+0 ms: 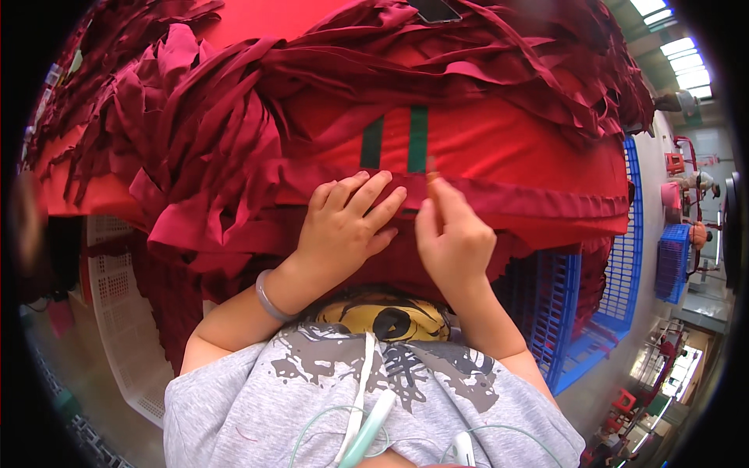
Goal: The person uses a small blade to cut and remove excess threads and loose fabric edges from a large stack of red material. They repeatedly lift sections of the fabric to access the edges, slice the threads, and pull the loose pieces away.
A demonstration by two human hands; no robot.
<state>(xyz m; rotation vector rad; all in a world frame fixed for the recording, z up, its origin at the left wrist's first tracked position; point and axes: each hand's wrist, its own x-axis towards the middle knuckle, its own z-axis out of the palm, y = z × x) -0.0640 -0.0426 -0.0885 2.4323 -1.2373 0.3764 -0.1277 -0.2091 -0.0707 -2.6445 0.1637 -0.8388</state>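
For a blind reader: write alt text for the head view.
Left hand lies flat on a dark red fabric strip while the right hand pinches its edge, atop a red cloth pile. A blue crate stands to the right.

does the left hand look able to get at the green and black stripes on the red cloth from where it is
Probably yes. The left hand lies flat on the dark red strip, and the green and black stripes sit just beyond its fingertips on the red cloth, uncovered, with nothing between.
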